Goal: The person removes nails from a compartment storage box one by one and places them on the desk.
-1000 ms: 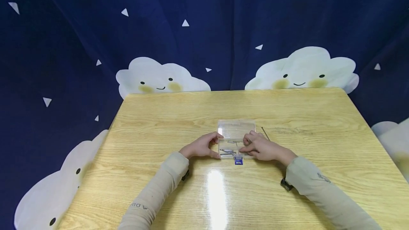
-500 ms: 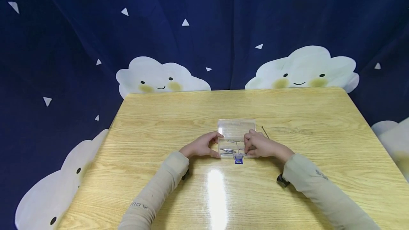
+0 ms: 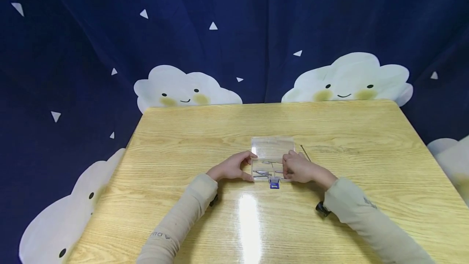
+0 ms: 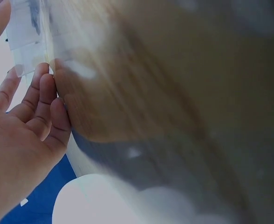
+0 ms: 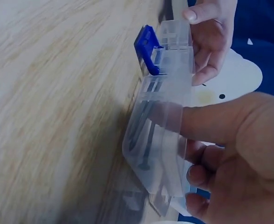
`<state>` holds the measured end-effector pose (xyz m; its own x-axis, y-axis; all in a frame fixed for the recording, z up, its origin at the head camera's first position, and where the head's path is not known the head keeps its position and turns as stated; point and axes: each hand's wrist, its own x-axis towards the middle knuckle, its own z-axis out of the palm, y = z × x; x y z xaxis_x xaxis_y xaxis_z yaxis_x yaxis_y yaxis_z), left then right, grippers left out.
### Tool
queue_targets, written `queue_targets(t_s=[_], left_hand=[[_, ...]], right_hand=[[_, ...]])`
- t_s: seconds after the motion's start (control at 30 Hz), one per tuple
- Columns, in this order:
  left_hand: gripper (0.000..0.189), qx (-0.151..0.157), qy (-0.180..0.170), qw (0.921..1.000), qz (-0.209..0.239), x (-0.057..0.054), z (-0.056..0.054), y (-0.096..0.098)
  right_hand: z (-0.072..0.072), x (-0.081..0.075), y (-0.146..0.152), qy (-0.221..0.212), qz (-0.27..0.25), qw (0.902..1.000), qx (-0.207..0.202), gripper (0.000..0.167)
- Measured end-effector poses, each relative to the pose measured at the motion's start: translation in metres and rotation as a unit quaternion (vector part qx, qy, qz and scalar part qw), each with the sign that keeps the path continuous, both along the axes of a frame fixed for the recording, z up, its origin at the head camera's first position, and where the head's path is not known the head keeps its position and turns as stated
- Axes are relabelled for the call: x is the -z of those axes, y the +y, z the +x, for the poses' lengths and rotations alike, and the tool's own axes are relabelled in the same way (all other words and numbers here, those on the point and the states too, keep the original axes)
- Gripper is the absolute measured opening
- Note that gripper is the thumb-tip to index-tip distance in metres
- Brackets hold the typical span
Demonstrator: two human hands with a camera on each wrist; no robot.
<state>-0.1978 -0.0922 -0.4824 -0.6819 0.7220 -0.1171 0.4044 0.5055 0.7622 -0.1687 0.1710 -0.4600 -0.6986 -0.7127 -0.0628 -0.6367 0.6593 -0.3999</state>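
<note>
A clear plastic box (image 3: 262,167) with a blue latch (image 3: 274,183) lies on the table, its lid (image 3: 272,146) tipped back. Across its left end, my left hand (image 3: 233,167) grips it, thumb at the front corner and fingers at the back. Several metal nails (image 3: 261,173) lie in the left compartment. My right hand (image 3: 301,167) reaches into the right part with bent fingers. Seen through the wall in the right wrist view, the thumb (image 5: 207,122) is beside long nails (image 5: 147,140); I cannot tell whether it pinches one.
One long nail (image 3: 305,152) lies on the wooden table (image 3: 205,133) behind my right hand. A dark blue curtain (image 3: 234,19) with white clouds hangs past the table's far edge.
My right hand's fingers have drawn together and dipped into the box's right part, the hand turning slightly. The left hand keeps its place on the box.
</note>
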Motion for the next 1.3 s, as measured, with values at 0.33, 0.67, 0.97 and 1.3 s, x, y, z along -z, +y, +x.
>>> queue_targets(t_s=[0.33,0.67,0.97,1.3], left_hand=[[0.064,0.000,0.003,1.0000,-0.004,0.000,-0.001,-0.001],[0.064,0.001,0.002,1.0000,-0.004,-0.001,0.000,-0.001],[0.064,0.002,0.003,1.0000,-0.004,0.000,0.000,0.000],[0.063,-0.001,0.001,1.0000,0.000,0.002,0.000,0.000]], right_hand=[[-0.003,0.002,0.008,-0.017,-0.043,0.9984,-0.033,0.015],[-0.001,0.004,0.011,-0.047,-0.093,0.9940,-0.032,0.014],[0.001,0.003,0.014,-0.062,-0.130,0.9894,-0.019,0.013],[-0.002,0.002,0.019,-0.128,-0.180,0.9753,0.008,0.008]])
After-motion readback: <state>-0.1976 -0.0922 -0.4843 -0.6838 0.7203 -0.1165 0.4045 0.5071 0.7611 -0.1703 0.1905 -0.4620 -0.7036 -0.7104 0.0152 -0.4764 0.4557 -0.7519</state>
